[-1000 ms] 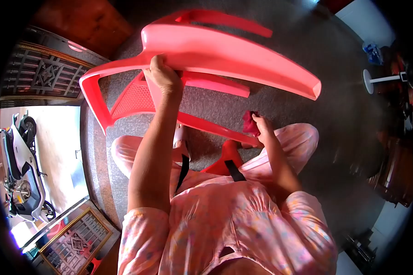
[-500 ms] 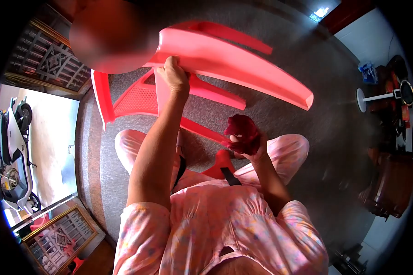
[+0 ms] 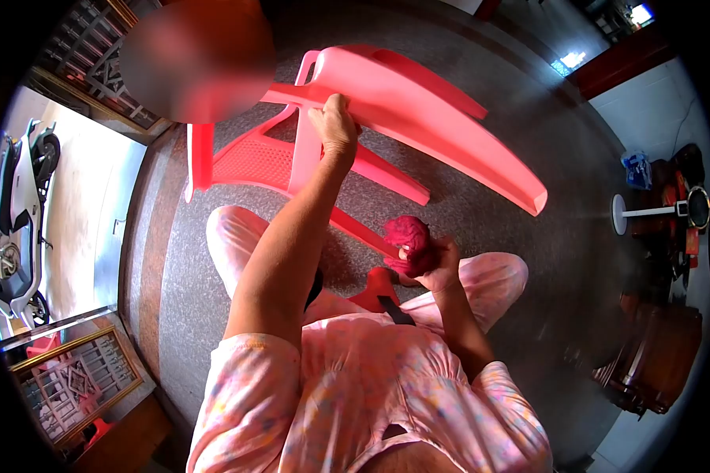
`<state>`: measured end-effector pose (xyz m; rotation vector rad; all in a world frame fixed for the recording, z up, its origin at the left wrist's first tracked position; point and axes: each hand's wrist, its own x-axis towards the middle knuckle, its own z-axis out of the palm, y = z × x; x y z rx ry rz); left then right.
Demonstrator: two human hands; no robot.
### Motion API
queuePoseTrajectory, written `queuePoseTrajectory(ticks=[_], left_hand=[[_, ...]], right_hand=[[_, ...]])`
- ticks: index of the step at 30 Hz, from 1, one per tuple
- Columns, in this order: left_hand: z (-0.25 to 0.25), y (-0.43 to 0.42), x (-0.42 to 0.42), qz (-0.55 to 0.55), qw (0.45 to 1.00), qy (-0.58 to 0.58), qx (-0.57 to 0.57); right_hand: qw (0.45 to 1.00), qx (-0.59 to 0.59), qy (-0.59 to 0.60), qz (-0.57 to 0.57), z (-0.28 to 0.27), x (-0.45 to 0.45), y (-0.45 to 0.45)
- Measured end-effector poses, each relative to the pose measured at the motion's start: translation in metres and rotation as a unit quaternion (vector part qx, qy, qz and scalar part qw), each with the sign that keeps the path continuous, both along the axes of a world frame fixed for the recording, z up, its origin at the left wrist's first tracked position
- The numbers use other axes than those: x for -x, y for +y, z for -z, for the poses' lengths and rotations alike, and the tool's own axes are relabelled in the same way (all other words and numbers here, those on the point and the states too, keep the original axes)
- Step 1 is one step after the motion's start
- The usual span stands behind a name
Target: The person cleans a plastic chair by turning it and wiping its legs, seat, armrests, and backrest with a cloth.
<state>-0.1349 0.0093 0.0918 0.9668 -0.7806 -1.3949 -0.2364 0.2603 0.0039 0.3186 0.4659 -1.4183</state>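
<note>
A red plastic chair [image 3: 418, 118] lies tipped over on the floor in front of me, its legs pointing right and its perforated panel toward the left. My left hand [image 3: 334, 126] is closed around the chair's edge near the top of a leg. My right hand [image 3: 440, 266] holds a crumpled dark red cloth [image 3: 409, 240], which is at the end of the chair's lower leg. The cloth hides part of that leg's tip and some of my right fingers.
My bent knees are on both sides of the chair's lower leg. A motorbike [image 3: 24, 213] stands beyond the doorway at left. Dark wooden furniture [image 3: 659, 355] and a white stand [image 3: 619, 214] are at right. A blurred round patch covers the upper left.
My right hand has moved left from its earlier place, and the cloth now bunches around the lower leg's end. My left hand keeps its hold. The whole view has turned somewhat.
</note>
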Motion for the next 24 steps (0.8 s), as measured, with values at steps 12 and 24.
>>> queuePoseTrajectory(ticks=[12,24], left_hand=[[0.004,0.0,-0.001,0.001,1.0,-0.014,-0.002],[0.008,-0.007,-0.001,0.023,0.998,-0.057,-0.004]], right_hand=[[0.95,-0.007,0.302,-0.077,-0.007,0.018,-0.011],[0.878,-0.29,0.364,-0.11,0.02,0.042,-0.026]])
